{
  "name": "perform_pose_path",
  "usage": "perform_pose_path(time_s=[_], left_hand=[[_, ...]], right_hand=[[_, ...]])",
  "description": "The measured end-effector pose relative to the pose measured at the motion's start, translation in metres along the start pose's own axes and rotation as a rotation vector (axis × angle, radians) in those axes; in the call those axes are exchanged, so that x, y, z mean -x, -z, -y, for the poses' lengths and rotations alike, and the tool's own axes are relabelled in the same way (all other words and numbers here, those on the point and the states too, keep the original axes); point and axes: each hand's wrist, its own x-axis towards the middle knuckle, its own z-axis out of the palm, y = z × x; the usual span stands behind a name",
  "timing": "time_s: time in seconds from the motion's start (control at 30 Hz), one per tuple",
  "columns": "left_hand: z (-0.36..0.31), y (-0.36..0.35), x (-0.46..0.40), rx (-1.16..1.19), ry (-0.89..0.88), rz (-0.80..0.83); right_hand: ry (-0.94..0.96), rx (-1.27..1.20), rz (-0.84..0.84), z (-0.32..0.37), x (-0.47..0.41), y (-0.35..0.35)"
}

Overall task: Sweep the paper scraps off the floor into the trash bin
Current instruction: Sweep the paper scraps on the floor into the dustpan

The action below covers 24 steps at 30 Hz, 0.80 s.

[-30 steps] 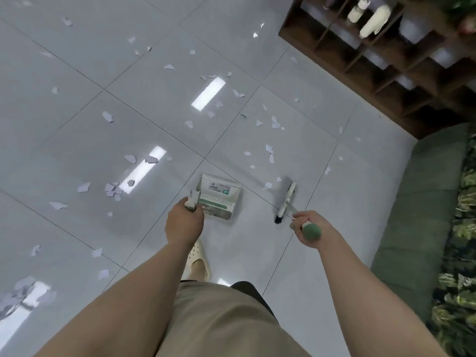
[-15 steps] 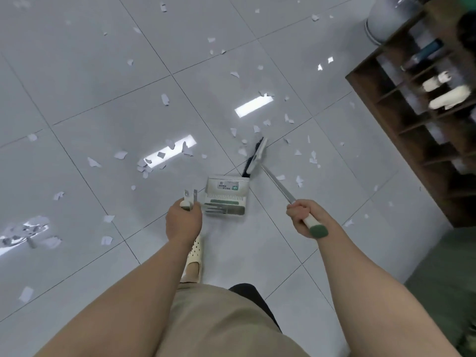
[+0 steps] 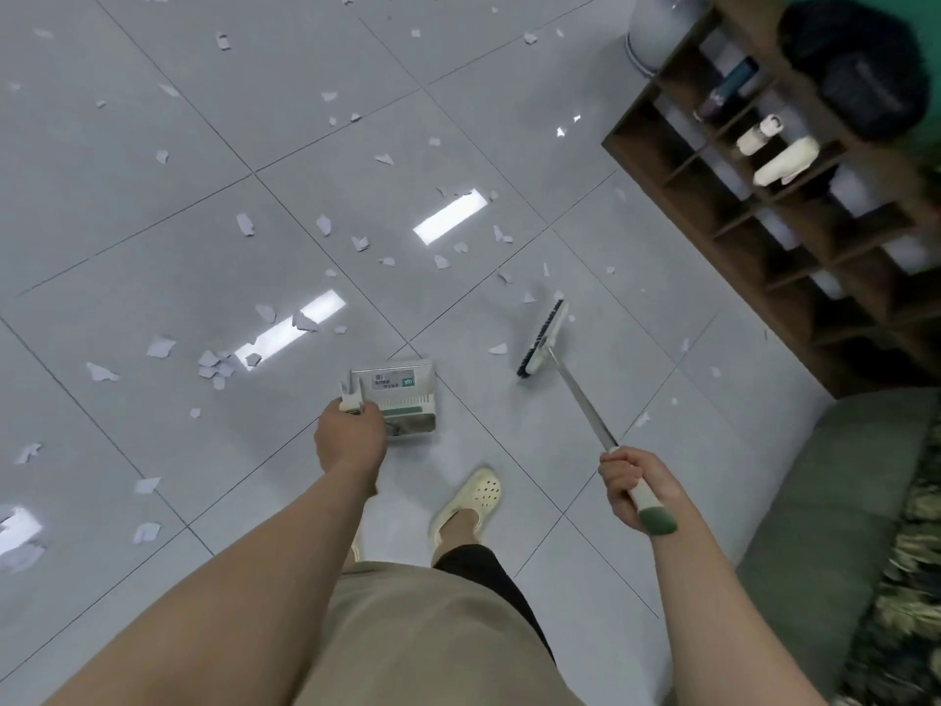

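Note:
Several white paper scraps (image 3: 216, 363) lie scattered over the grey tiled floor, mostly ahead and to the left. My left hand (image 3: 349, 440) grips the handle of a white and green dustpan (image 3: 402, 392) that stands on the floor in front of me. My right hand (image 3: 634, 484) grips the green-tipped handle of a broom; its brush head (image 3: 542, 338) rests on the floor to the right of the dustpan, near a few scraps. A grey round bin (image 3: 657, 30) stands at the far top right beside the shelf.
A dark wooden shelf unit (image 3: 784, 206) with bottles runs along the right. A green cushioned seat (image 3: 835, 496) fills the lower right. My foot in a cream clog (image 3: 471, 499) stands behind the dustpan.
The broom head has swung from just above the dustpan out to its right. The view has shifted, so the bin and more of the shelf show. My right foot has stepped forward.

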Motion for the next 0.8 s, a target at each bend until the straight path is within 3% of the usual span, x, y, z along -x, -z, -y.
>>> perform_pose_path(time_s=[0.1,0.3,0.37,0.63,0.8], left_hand=[[-0.013,-0.027,0.006,-0.010,0.037,0.020],[-0.032,-0.083,0.034,-0.168,0.004,0.048],[-0.033,-0.098,0.039,-0.233,-0.024,0.025],[-0.044,-0.129,0.067,-0.348,-0.147,-0.070],[-0.057,-0.137,0.075,-0.410,-0.206,-0.073]], right_hand=[[0.048,-0.077,-0.176,0.027,0.015,0.049],[0.202,-0.323,-0.342,0.100,0.012,0.144],[0.176,-0.353,-0.360,0.124,0.004,0.150],[-0.023,0.150,-0.299,0.134,-0.030,0.078],[-0.203,0.462,-0.098,0.142,-0.055,0.016]])
